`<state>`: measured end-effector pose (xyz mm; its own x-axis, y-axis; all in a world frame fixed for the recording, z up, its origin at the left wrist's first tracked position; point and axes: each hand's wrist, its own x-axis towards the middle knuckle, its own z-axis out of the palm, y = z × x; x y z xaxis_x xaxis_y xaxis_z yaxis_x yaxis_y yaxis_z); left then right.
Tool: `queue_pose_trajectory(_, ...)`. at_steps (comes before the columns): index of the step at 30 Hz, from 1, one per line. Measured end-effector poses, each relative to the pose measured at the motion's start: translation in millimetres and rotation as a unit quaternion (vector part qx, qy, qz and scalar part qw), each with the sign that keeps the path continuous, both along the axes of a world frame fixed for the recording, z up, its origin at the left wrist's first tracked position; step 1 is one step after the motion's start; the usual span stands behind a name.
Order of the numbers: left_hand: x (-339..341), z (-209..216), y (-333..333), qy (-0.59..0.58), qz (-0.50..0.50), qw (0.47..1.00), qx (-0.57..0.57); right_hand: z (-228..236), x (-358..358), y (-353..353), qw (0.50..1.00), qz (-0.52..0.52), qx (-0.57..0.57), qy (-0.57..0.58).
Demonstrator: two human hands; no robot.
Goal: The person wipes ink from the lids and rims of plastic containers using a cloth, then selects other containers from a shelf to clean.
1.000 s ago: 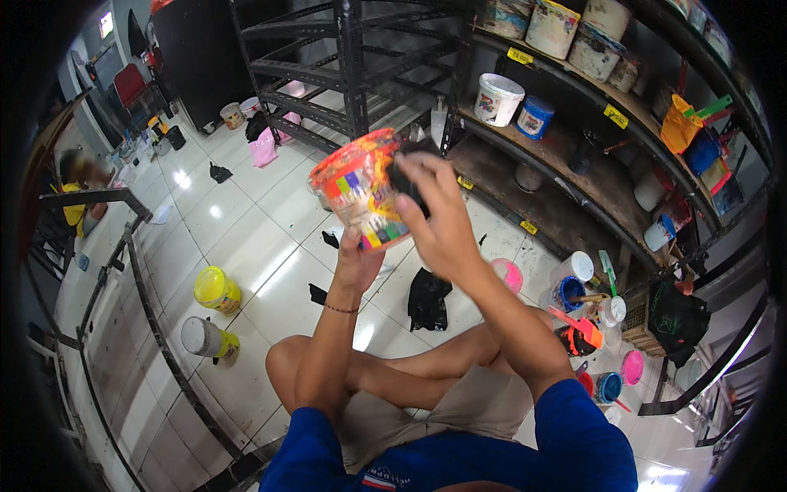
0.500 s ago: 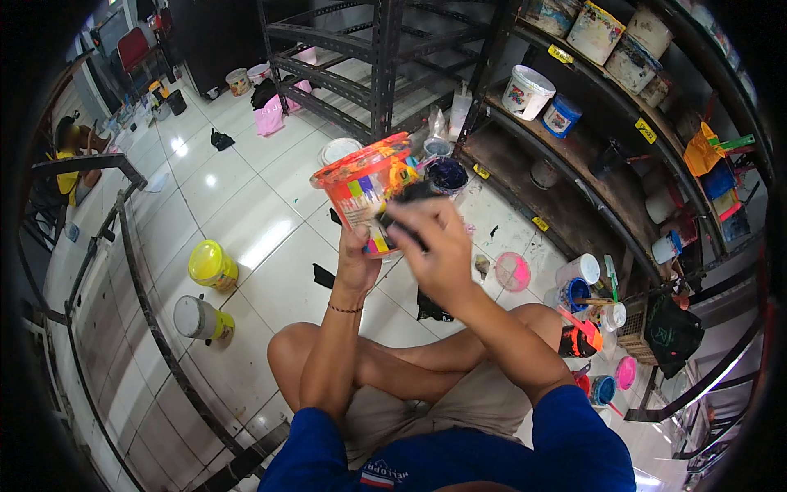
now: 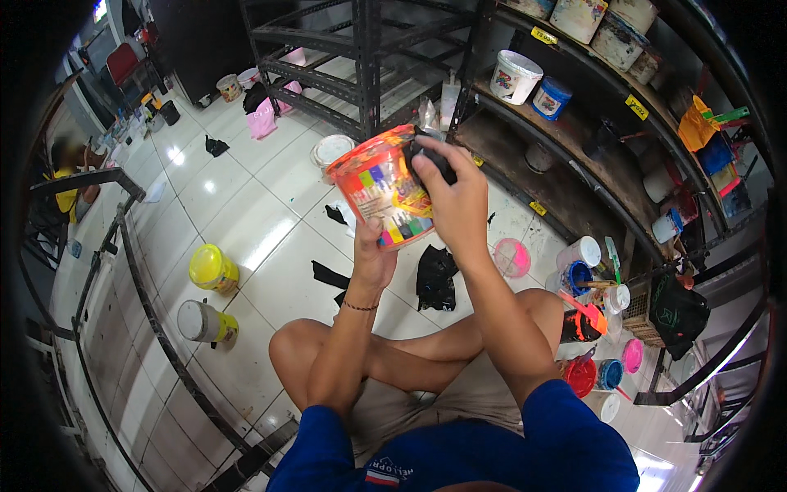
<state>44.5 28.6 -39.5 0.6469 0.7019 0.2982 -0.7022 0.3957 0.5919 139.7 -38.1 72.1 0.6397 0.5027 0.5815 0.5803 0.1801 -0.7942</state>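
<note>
An orange-red paint tub with colourful label patches is raised in front of me, tilted, its rim smeared with paint. Low on the tub, my left hand grips it near the base. My right hand is closed on a black rag and presses it to the tub's right side, close to the rim. Below the tub, a crumpled black sheet and a black strip lie on the tiles. The inside of the tub is hidden from view.
Paint-stained tubs stand on a dark shelf at right. Several open paint pots, including a red one, are by my right knee. A yellow tub and a grey-lidded one stand at left, near a black metal rail. Another person sits far left.
The tub has shifted slightly right and turned, showing more of its label. My right hand has moved up and right with the rag, from the tub's middle to near its rim.
</note>
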Motion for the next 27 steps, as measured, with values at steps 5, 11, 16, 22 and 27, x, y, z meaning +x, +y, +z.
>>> queue_pose_trajectory(5,-11.0,13.0,8.0,-0.043,-0.034,0.999,0.000,-10.3,-34.4,-36.7,0.991,0.024,-0.001,-0.130)
queue_pose_trajectory(11,-18.6,65.4,-29.5,-0.034,-0.075,0.993,0.082,33.4,11.0,-39.6,0.983,0.083,0.038,0.162)
queue_pose_trajectory(16,-27.6,107.7,-43.1,-0.082,-0.135,0.987,-0.043,55.2,-21.8,-66.5,0.991,0.066,0.099,0.060)
queue_pose_trajectory(22,-38.5,136.1,-75.0,-0.077,-0.132,0.984,-0.093,59.2,-52.0,-103.4,0.969,-0.022,0.190,-0.157)
queue_pose_trajectory(27,-36.0,147.8,-85.4,-0.183,-0.204,0.958,-0.085,54.8,-57.6,-95.6,0.961,-0.068,0.267,-0.014)
